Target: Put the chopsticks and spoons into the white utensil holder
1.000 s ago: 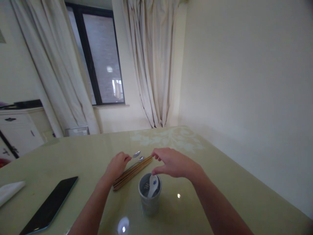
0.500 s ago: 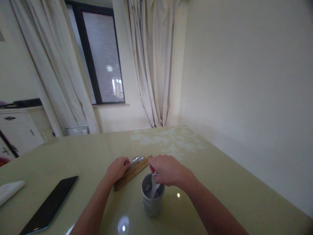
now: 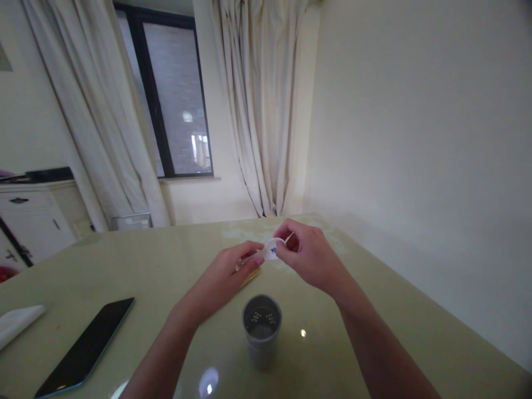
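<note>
A white soup spoon (image 3: pixel 270 250) with a small blue mark in its bowl is held between both hands above the table. My right hand (image 3: pixel 307 256) pinches the bowl end. My left hand (image 3: pixel 230 272) has its fingers closed around the handle end. Under my left hand lie wooden chopsticks (image 3: pixel 251 276), mostly covered by it. Something shiny shows at the left fingers, too hidden to make out fully. Nearer to me, a grey utensil cup (image 3: pixel 261 346) stands upright with drain holes visible at its bottom; nothing is in it.
A dark phone-like tablet (image 3: pixel 89 343) lies on the left of the glossy table (image 3: pixel 353 332). Beyond it is a white object (image 3: pixel 19 324) at the left edge. A wall (image 3: pixel 415 138) borders the table's right side; curtains (image 3: pixel 260 111) hang behind.
My right hand has lifted the white spoon out of the grey cup and moved it up and away. My left hand has moved right and taken hold of the spoon's handle.
</note>
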